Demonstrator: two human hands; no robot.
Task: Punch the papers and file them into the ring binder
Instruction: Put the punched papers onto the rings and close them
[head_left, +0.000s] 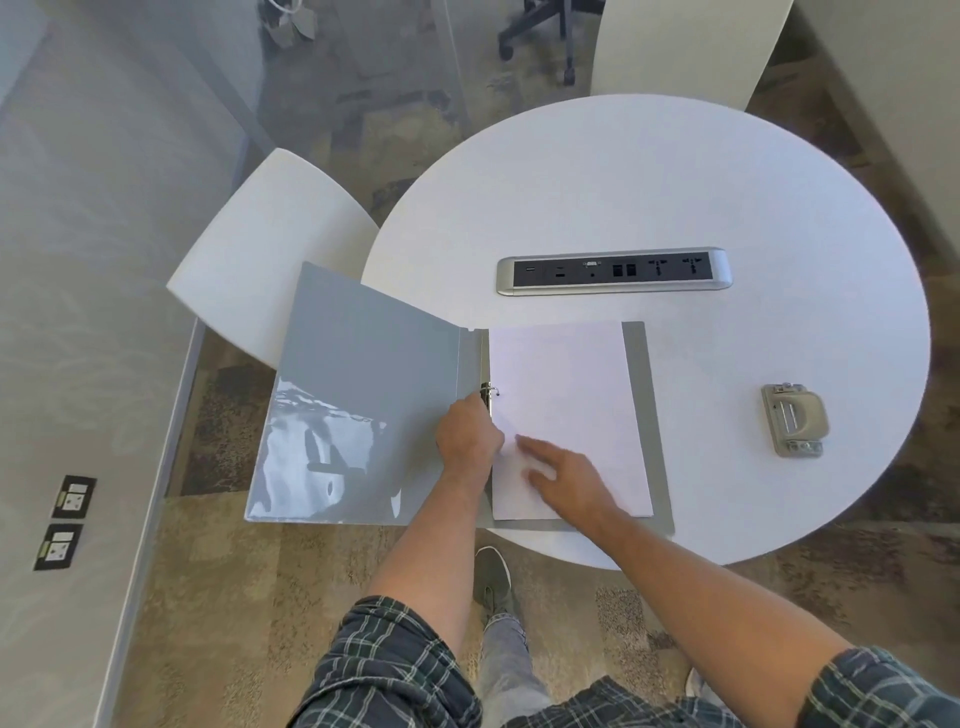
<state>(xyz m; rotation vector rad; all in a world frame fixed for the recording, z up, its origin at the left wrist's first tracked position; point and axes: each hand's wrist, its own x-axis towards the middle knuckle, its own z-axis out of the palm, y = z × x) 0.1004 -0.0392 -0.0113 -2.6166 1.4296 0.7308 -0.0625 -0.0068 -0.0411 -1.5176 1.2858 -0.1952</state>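
Round white table (675, 171), person standing at its near edge, plaid sleeves rolled to the elbows. Grey ring binder (363, 395) lies open, its left cover hanging out past the table edge over the floor and a white chair (275, 249); clear pocket on the inside cover catches glare. Stack of white papers (566, 405) sits on the binder's right half, left edge against the spine, a strip of grey cover showing along the right and bottom sides. Upper metal ring (488, 392) visible at the spine, just above the left hand (467, 436). Left hand curled at the ring mechanism, fingers bent inward; cannot tell whether they actually clasp the metal or only press against it. Right hand (566, 475) flat on the lower left of the papers, fingers spread and extended, gripping nothing; slightly blurred. Hole punch (794, 420), beige and metal, stands well apart to the right on the tabletop, untouched. Recessed power and socket strip (614, 271) in the table centre, beyond the binder. One shoe visible on patterned carpet below.
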